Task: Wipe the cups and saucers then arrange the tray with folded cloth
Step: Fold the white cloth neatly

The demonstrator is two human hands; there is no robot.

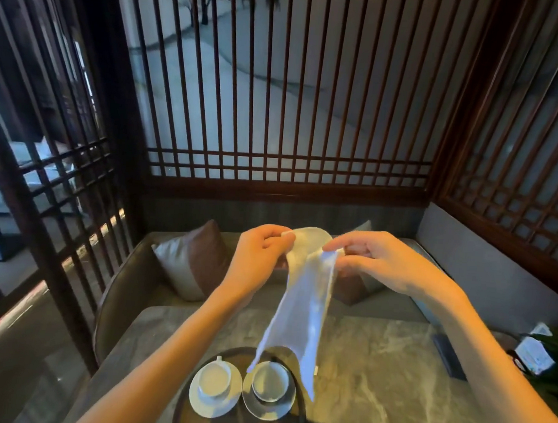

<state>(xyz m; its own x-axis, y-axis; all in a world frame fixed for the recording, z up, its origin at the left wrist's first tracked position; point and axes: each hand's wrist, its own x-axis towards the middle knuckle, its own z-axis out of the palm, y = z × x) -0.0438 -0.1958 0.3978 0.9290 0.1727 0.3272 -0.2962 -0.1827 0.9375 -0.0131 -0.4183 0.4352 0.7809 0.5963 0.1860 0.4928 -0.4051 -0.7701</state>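
Holding a thin white woven cloth raised above the worktop, both hands pinch its upper edge: the left hand grips one top corner between thumb and fingers, and the right hand grips the other. Both are clenched on fabric, neither is free. The cloth hangs down in a narrow, slightly twisted strip, and its lower tip dangles just above the right-hand cup.

On the grey marbled stone worktop rests a dark round tray. It carries two white ceramic cups on saucers, set side by side and nearly touching: the left cup on a white saucer, the right cup on a darker grey saucer.

Handling assessment: the cloth is light, limp and without stiffness. It is best held at the corners or along an edge, since a mid-panel grip would bunch it. The cups and saucers are probably glazed, hence smooth and breakable. Support each one by the body or handle while wiping.

A small tag shows near the cloth's lower edge, and printed packets lie at the right of the worktop. No writing is legible on either.
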